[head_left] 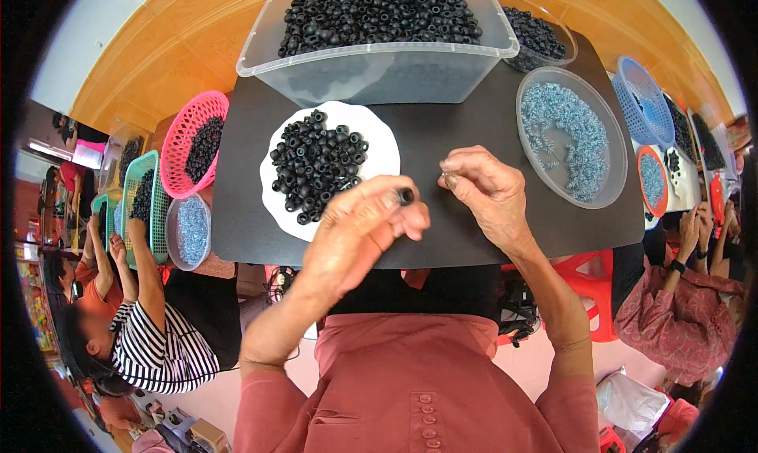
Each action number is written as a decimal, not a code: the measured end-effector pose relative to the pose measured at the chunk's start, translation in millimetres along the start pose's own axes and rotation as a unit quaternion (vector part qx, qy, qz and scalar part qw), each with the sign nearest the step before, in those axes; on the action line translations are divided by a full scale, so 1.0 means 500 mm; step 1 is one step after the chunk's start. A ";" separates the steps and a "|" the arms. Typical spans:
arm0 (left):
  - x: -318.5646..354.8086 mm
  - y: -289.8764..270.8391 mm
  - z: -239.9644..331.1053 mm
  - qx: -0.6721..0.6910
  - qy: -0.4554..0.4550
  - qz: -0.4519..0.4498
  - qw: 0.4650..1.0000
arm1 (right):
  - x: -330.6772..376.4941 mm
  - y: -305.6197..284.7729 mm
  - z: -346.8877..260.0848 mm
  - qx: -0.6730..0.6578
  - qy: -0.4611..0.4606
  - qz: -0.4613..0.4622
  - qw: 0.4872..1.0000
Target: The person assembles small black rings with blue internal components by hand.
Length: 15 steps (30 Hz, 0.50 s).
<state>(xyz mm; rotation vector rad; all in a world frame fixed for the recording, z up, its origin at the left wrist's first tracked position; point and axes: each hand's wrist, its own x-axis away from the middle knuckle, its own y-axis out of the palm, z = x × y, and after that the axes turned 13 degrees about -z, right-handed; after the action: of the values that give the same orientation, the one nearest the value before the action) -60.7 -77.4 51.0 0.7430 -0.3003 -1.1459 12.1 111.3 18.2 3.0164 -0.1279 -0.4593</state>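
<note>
Between the thumb and fingers of my left hand point(347, 236) is a small black ring-shaped cap point(406, 195), its round opening showing. Across from it, over the dark table point(442, 244), my right hand point(493, 196) pinches a tiny pale translucent piece point(447, 173), too small to make out well. The two hands are a little apart. Just beyond my left hand lies a white scalloped plate point(384, 143) heaped with similar black caps point(320, 161). To the right of my right hand stands a round clear tub point(620, 169) of small light-blue translucent pieces point(588, 157).
A large clear bin point(363, 78) full of black caps stands at the far edge, with a clear bowl point(570, 52) of more beside it. Pink point(175, 149) and green point(152, 165) baskets are at left, a blue basket point(641, 97) at right. Other people work on both sides.
</note>
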 end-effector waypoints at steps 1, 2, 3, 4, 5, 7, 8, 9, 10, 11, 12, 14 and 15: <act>0.002 0.006 -0.019 0.042 0.003 -0.010 0.999 | 0.001 -0.002 0.000 0.001 0.002 0.001 1.000; 0.000 0.013 -0.035 0.065 0.007 -0.018 0.998 | 0.000 -0.006 0.001 -0.019 -0.008 -0.013 1.000; -0.001 0.009 -0.056 0.071 0.008 -0.015 0.997 | 0.000 -0.009 0.001 -0.039 -0.018 -0.028 0.999; -0.006 0.010 -0.068 0.074 0.012 -0.006 0.997 | -0.001 -0.012 0.000 -0.038 -0.017 -0.025 0.999; -0.010 0.011 -0.077 0.077 0.016 0.005 0.997 | -0.002 -0.013 -0.002 -0.023 -0.035 -0.038 0.998; -0.017 0.011 -0.092 0.061 0.024 0.026 0.998 | -0.002 -0.014 -0.006 -0.009 -0.053 -0.051 0.997; -0.018 0.012 -0.096 0.044 0.033 0.048 0.997 | -0.001 -0.014 -0.008 -0.019 -0.063 -0.075 0.995; -0.020 0.012 -0.097 0.043 0.033 0.048 0.997 | -0.001 -0.012 -0.011 -0.029 -0.073 -0.098 0.992; -0.023 0.011 -0.099 0.008 0.038 0.058 0.998 | -0.002 -0.008 -0.020 -0.022 -0.067 -0.097 0.993; -0.024 0.010 -0.100 -0.028 0.042 0.068 0.996 | -0.002 -0.011 -0.016 -0.022 -0.067 -0.097 0.993; -0.025 0.010 -0.099 -0.027 0.041 0.068 0.996 | -0.004 -0.016 -0.010 0.049 -0.086 -0.102 0.990; -0.025 0.015 -0.092 -0.074 0.039 0.092 0.992 | -0.005 -0.015 -0.008 0.117 -0.105 -0.108 0.982; -0.025 0.016 -0.091 -0.075 0.038 0.092 0.992 | -0.007 -0.011 -0.011 0.142 -0.113 -0.105 0.978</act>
<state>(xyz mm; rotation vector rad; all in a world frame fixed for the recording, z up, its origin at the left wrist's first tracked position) -34.1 -47.3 25.2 0.6122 -0.2122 -0.9514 10.7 117.7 24.1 3.2608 0.1248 -0.8738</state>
